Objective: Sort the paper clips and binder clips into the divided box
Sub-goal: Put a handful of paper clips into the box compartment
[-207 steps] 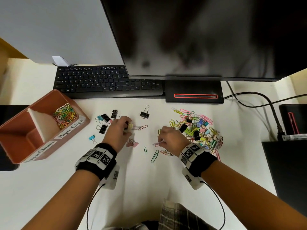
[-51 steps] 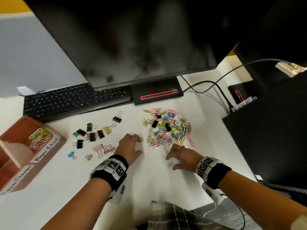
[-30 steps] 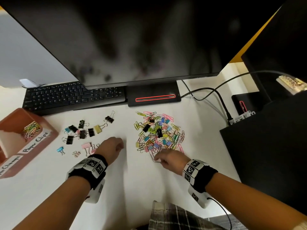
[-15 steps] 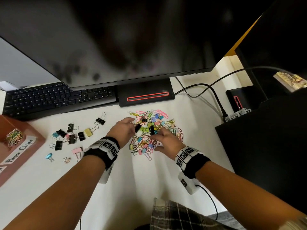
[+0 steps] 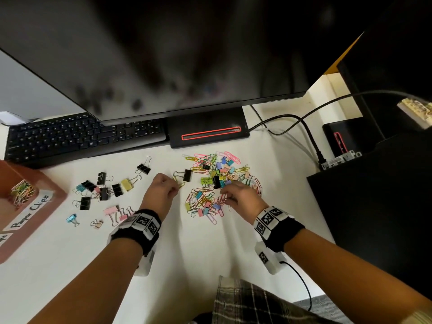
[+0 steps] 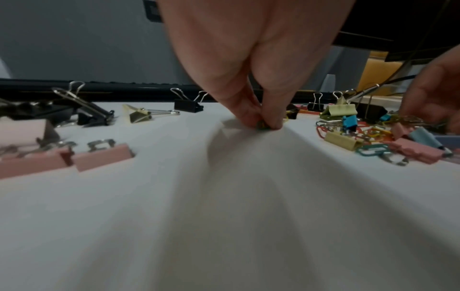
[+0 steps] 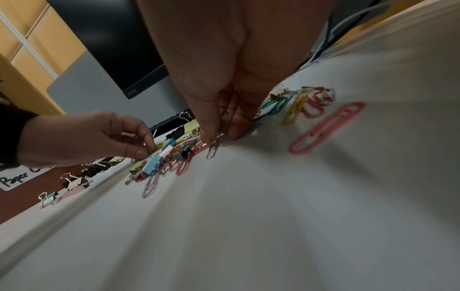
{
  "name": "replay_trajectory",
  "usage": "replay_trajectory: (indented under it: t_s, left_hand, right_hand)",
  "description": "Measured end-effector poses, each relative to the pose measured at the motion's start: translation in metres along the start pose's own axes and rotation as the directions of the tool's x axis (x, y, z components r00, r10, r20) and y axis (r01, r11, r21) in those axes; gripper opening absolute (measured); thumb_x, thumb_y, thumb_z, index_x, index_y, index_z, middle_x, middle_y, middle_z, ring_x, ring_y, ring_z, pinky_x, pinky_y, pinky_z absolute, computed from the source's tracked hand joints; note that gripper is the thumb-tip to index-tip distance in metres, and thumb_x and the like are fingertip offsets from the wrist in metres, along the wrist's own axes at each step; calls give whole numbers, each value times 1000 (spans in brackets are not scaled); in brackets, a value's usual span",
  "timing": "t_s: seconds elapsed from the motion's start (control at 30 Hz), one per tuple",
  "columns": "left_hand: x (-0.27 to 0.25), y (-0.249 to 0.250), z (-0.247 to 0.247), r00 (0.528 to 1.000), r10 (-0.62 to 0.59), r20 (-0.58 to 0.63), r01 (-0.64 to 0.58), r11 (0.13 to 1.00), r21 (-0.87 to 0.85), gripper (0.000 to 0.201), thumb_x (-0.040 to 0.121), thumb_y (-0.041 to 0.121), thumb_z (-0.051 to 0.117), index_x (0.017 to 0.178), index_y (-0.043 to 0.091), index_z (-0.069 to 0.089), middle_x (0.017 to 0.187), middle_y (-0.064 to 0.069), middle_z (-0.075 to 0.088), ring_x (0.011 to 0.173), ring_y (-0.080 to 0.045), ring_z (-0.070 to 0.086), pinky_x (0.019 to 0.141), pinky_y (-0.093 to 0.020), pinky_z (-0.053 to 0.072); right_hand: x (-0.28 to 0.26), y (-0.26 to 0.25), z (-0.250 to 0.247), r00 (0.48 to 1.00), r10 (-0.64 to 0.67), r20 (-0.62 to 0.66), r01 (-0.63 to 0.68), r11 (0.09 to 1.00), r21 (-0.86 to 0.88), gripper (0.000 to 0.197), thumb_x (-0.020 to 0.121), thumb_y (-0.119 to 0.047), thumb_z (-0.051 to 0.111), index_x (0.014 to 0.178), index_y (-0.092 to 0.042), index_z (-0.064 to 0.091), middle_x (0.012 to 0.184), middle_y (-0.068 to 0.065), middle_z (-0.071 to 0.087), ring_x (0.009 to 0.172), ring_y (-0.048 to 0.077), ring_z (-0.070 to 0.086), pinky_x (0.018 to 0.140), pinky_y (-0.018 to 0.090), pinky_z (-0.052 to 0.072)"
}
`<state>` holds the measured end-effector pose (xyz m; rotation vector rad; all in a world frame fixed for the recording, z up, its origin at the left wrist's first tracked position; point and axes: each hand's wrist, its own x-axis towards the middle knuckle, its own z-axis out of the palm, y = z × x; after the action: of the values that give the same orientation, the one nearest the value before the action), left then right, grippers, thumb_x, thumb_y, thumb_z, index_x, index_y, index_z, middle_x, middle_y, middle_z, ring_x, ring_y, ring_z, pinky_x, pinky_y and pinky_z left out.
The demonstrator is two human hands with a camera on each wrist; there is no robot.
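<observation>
A: Left hand [image 5: 161, 192]: thumb and forefinger pressed together on a small yellow-green paper clip [image 6: 261, 124] at the near-left edge of the mixed pile [image 5: 217, 183], fingertips down on the white desk [image 5: 187, 249]. Right hand [image 5: 240, 195]: fingertips pinching a pink paper clip [image 7: 214, 147] at the pile's near-right edge, the clip hanging below the fingers.

B: And where do the task's things lie?

A: The mixed pile of coloured paper clips and small binder clips lies in front of the monitor base [image 5: 208, 134]. A separate group of binder clips [image 5: 105, 190], black, yellow, pink and blue, is spread on the desk to the left, well apart from the pile. The divided box [image 5: 35, 206] stands at the far left edge of the head view; its compartment labelled "Paper Clips" already holds a bundle of coloured paper clips [image 5: 22, 191]. Its other compartment is cut off by the frame.

B: Which step is in hand?

A: Judged from the layout: picking paper clips out of the pile, one per hand, well short of completion.

B: What does the next move call for?

A: Likely lifting each clip free without dragging its tangled neighbours, then a long carry left to the labelled compartment; the thin wire demands a firm fingertip hold
</observation>
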<state>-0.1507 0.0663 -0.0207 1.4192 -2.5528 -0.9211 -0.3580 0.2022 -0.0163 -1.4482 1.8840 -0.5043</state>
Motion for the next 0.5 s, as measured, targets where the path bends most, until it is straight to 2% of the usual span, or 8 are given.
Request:
replay_trajectory:
  t_s: [0.07, 0.17, 0.33, 0.4, 0.5]
  left_hand:
    - [-2, -1, 0, 999, -50, -2, 50, 998, -38, 17, 81, -1, 59, 96, 7, 60, 96, -9, 57, 78, -19, 51, 72, -22, 35]
    - [-7, -2, -1, 994, -111, 10, 111, 991, -70, 15, 83, 1, 60, 97, 8, 60, 93, -5, 61, 78, -16, 50, 72, -21, 34]
    - [-13, -5, -4, 994, -95, 55, 97, 995, -27, 8, 86, 6, 57, 91, 8, 63, 92, -10, 65, 81, -23, 56, 72, -24, 37]
    - [-16, -2, -6, 994, -92, 57, 95, 994, -50, 7, 86, 9, 59, 92, 8, 63, 93, -8, 65, 78, -18, 53, 72, -23, 36]
    - [-21, 9, -7, 997, -61, 37, 65, 993, -102, 9, 84, 10, 64, 92, 7, 63, 89, -6, 64, 74, -19, 54, 71, -22, 37]
  right_hand:
    - [-1, 2, -6, 999, 11, -34, -10, 1000, 16, 33, 83, -3, 64, 115, -11, 62, 103, 7, 61, 84, 13, 54, 83, 22, 44]
    - [-5, 8, -14, 998, 20, -51, -20, 1000, -10, 35, 81, -7, 67, 115, -12, 61, 102, 8, 60, 86, 17, 55, 82, 22, 43]
    - [-16, 17, -11, 997, 41, 62, -33, 992, -126, 34, 81, -12, 69, 114, -11, 61, 115, 9, 55, 105, 22, 54, 83, 16, 33]
    - [-17, 18, -8, 998, 33, 53, -25, 990, -139, 29, 82, -8, 65, 111, -9, 64, 115, 9, 57, 105, 23, 56, 84, 14, 31]
    - [-18, 15, -6, 999, 6, 40, 0, 990, -140, 20, 84, -4, 63, 103, -5, 68, 113, 10, 61, 103, 23, 59, 87, 12, 31]
